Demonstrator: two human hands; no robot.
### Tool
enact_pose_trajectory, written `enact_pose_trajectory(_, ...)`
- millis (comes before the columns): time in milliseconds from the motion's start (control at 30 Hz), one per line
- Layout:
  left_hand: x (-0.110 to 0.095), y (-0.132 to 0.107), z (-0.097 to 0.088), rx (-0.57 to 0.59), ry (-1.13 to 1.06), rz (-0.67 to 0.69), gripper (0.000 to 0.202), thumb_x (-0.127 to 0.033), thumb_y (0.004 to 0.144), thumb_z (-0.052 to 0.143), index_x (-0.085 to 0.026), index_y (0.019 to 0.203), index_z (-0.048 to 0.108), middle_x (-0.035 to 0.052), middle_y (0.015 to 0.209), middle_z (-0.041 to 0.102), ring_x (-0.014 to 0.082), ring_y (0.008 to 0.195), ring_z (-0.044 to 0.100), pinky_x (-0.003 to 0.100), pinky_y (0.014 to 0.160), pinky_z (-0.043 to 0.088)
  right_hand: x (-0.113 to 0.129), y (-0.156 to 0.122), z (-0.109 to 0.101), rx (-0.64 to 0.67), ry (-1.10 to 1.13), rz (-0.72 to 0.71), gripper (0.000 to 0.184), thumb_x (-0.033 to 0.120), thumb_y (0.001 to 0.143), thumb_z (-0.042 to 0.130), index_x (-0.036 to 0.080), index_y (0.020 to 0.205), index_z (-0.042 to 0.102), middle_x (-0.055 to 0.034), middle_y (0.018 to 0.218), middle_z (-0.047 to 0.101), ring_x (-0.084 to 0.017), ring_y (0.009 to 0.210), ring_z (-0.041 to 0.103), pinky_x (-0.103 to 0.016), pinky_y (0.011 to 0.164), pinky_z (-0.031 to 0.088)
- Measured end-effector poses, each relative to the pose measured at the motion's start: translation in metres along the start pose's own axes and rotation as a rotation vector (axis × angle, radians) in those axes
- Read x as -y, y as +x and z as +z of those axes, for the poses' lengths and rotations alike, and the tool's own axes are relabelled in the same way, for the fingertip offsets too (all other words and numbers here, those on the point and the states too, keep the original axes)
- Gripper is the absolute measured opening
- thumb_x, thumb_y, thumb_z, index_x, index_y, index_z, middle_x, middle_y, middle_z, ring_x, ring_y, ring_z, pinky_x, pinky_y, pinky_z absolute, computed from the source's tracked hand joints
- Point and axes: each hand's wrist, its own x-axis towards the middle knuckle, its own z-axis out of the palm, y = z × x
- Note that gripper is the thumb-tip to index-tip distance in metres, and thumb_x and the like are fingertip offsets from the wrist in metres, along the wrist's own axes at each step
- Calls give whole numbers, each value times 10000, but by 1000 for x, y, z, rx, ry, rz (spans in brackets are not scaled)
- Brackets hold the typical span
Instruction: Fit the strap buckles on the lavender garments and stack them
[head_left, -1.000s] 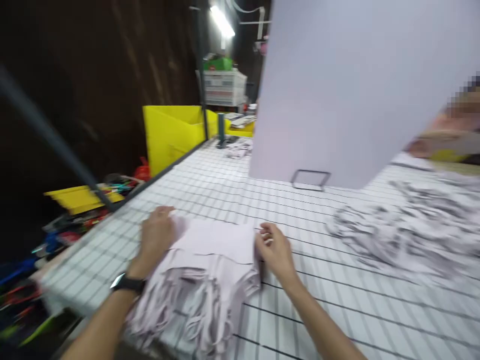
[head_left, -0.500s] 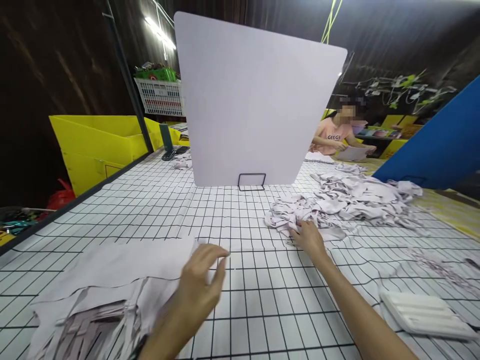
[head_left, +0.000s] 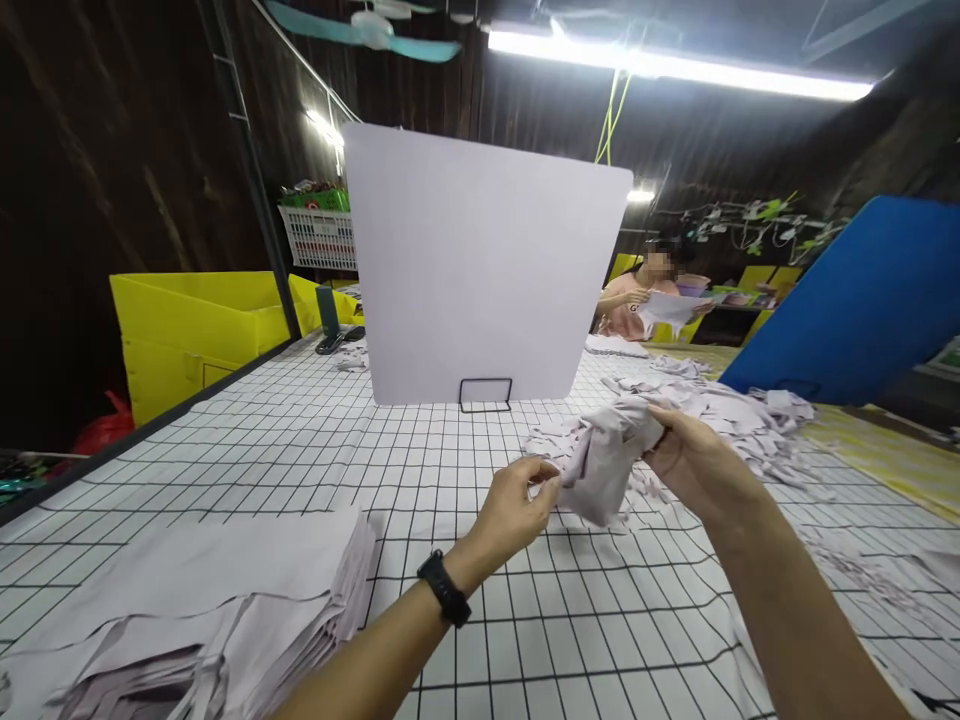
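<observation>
Both my hands hold one pale lilac fabric piece (head_left: pixel 600 462) above the gridded table (head_left: pixel 420 460). My left hand (head_left: pixel 514 510), with a black watch on its wrist, pinches the piece's lower left edge. My right hand (head_left: pixel 694 462) grips its upper right end, fingers closed on it. Behind the piece lies a loose heap of the same lilac fabric pieces (head_left: pixel 720 415). A flat stack of fabric pieces (head_left: pixel 187 600) sits at the near left of the table, apart from both hands.
A white upright board (head_left: pixel 480 265) on a wire stand faces me mid-table. A blue board (head_left: pixel 862 300) leans at the right. Yellow bins (head_left: pixel 187 320) stand beyond the left edge. Another person (head_left: pixel 637 300) holds a piece at the far end.
My right hand has lifted a fabric piece out of the loose heap, and my left hand has left the stack and taken hold of that piece. The view has tilted up.
</observation>
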Motion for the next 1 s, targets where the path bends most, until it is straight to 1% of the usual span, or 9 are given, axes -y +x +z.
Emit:
enact_pose_trajectory(67,-16,-1,-1,32,-186,15,339,-472,990,534,-184,1041,705,108,1090,717,234,1007,655,393,872,533,16,-15,8,72,177,38,235,467,728,786,263,845,793,0,903,789,-182,890,709,-244,777,585)
enact_pose_trajectory(167,-34,-8,-9,44,-350,-16,430,-589,965,554,-203,1119,664,103,1121,678,220,990,635,349,793,522,22,-37,21,168,361,118,177,386,717,827,248,828,815,2,896,798,-164,868,719,-212,785,589)
enact_pose_trajectory(267,-43,-14,-18,20,-369,14,437,-603,976,531,-185,956,658,71,976,660,186,914,604,340,833,487,18,-53,31,239,406,149,159,378,713,848,256,809,813,15,864,795,-156,841,723,-204,774,590)
enact_pose_trajectory(333,-43,-16,-22,35,-418,36,459,-584,990,508,-171,849,649,59,901,648,170,872,588,339,855,474,17,-61,36,274,388,154,179,416,740,840,259,819,808,6,856,793,-174,843,726,-234,780,593)
enact_pose_trajectory(433,-39,-20,-24,-10,-535,8,368,-484,934,636,-152,776,659,46,832,643,150,824,581,336,867,472,17,-69,42,315,280,164,282,500,785,809,237,888,799,-46,893,795,-221,832,729,-304,750,594)
enact_pose_trajectory(567,-36,-25,-29,-64,-589,-4,276,-377,857,730,-139,723,686,34,766,643,132,783,568,318,845,471,16,-75,45,256,156,146,366,426,668,921,213,937,793,-80,922,792,-233,837,717,-333,759,579)
enact_pose_trajectory(733,-42,-25,-41,-63,-587,-16,261,-359,851,737,-134,723,703,32,735,652,124,741,585,311,786,490,11,-76,46,140,128,139,404,367,509,979,205,817,773,-71,849,774,-245,835,705,-336,719,568)
enact_pose_trajectory(833,-48,-25,-47,-50,-576,-52,266,-352,856,730,-129,718,688,27,725,644,117,692,595,314,747,505,10,-75,45,141,89,125,383,362,534,955,210,831,768,-76,863,766,-252,851,696,-345,711,568)
enact_pose_trajectory(1000,-49,-28,-51,-53,-547,-66,250,-345,862,729,-124,751,694,33,753,664,116,697,611,307,735,518,16,-79,45,195,76,64,326,387,600,923,205,800,741,-54,807,728,-203,757,646,-334,699,551)
